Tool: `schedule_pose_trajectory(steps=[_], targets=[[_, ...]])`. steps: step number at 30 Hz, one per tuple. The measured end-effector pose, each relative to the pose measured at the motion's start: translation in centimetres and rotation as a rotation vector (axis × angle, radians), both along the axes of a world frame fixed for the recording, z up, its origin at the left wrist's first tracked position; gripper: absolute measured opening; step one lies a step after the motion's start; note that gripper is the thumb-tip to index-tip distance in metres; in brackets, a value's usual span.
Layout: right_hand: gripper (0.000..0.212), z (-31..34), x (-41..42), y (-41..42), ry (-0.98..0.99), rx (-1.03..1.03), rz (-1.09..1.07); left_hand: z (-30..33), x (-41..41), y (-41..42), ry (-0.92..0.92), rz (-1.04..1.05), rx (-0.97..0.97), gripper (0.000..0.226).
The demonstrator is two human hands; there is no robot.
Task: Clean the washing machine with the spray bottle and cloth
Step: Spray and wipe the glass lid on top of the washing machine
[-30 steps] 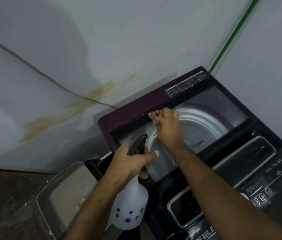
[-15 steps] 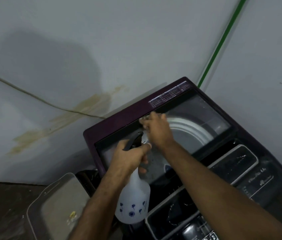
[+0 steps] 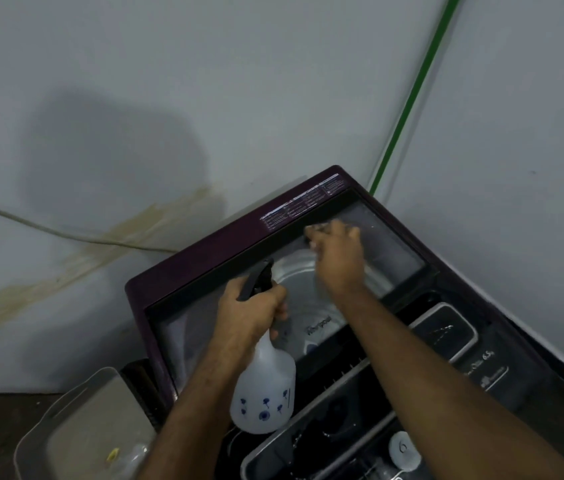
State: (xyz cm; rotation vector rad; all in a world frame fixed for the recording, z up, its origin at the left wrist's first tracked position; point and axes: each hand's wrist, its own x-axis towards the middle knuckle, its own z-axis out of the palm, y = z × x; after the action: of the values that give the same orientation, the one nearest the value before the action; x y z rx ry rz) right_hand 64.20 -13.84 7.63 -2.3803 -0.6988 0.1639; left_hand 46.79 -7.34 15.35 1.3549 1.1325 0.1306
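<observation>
While my left hand (image 3: 251,315) grips the spray bottle (image 3: 265,393), my right hand (image 3: 337,258), fingers bunched on something blurred, presumably the cloth, should press along the washing machine (image 3: 204,268) lid's far edge.

One washing machine (image 3: 412,306) stands in the corner. Two hands show: the left hand (image 3: 249,310) and the right hand (image 3: 337,258). There is one spray bottle (image 3: 266,393), one grey bin (image 3: 76,434), one green pipe (image 3: 415,95) and one pale cable (image 3: 48,230).

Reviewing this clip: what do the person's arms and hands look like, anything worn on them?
Both forearms are bare as far as the frame shows: no sleeves, gloves, watch or bracelets in view. The left hand and right hand show no rings that I can make out, though the right hand's fingertips are blurred.
</observation>
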Motion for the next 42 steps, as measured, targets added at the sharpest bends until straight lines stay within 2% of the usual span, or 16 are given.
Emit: schedule_pose_trajectory(steps=[3,6,9,11,13,15,18,19,21,24,26,28,32,38,40,42], targets=[[0.024,0.3,-4.3,0.3,-0.012,-0.04,0.317,0.1,1.3,-0.6,-0.015,-0.034,-0.003,0.028],[0.034,0.5,-4.2,-2.8,-0.164,-0.035,0.425,0.3,1.9,-0.8,-0.008,-0.025,-0.055,0.035],[0.038,0.0,0.5,-3.7,-0.237,-0.117,0.302,0.9,2.2,-1.2,-0.009,-0.02,-0.076,0.03],[0.033,-0.5,3.2,-2.0,-0.189,-0.133,0.127,1.1,2.5,-1.5,-0.008,-0.021,-0.071,0.033],[0.034,-0.9,3.3,0.4,-0.095,-0.128,0.086,1.2,2.9,-1.5,0.009,-0.036,-0.083,0.042],[0.047,-1.3,2.5,1.3,-0.068,-0.161,0.244,1.3,3.4,-1.4,0.024,-0.056,-0.109,0.048],[0.026,-1.4,2.8,-1.7,-0.192,-0.156,0.595,1.5,4.5,-1.5,0.023,-0.08,-0.132,0.051],[0.028,-1.4,3.7,-3.0,-0.197,-0.118,0.643,1.6,5.0,-1.5,0.02,-0.086,-0.13,0.049],[0.036,-1.6,6.2,-4.4,-0.167,-0.088,0.549,1.5,5.9,-1.5,0.005,-0.083,-0.115,0.045],[0.043,-2.3,9.9,-2.8,-0.075,0.04,0.183,1.6,7.1,-1.9,-0.015,-0.087,-0.076,0.04],[0.041,-2.1,11.1,-0.3,-0.05,0.07,0.072,1.8,7.7,-2.2,-0.023,-0.082,-0.068,0.038],[0.031,-1.6,10.6,0.9,-0.074,0.008,0.149,2.1,8.2,-2.7,-0.033,-0.079,-0.099,0.038],[0.032,-1.8,9.9,-2.2,-0.131,-0.062,0.555,2.3,8.7,-3.3,-0.033,-0.139,-0.11,0.036],[0.028,-1.6,13.8,-2.4,-0.138,-0.079,0.186,2.6,9.7,-4.6,-0.049,-0.203,-0.143,0.021],[0.03,-1.1,12.3,-1.8,-0.155,-0.078,0.237,2.6,10.2,-5.4,-0.05,-0.203,-0.154,0.025],[0.035,-1.2,10.7,-3.4,-0.193,-0.134,0.401,2.5,10.7,-5.9,-0.051,-0.215,-0.156,0.024]])
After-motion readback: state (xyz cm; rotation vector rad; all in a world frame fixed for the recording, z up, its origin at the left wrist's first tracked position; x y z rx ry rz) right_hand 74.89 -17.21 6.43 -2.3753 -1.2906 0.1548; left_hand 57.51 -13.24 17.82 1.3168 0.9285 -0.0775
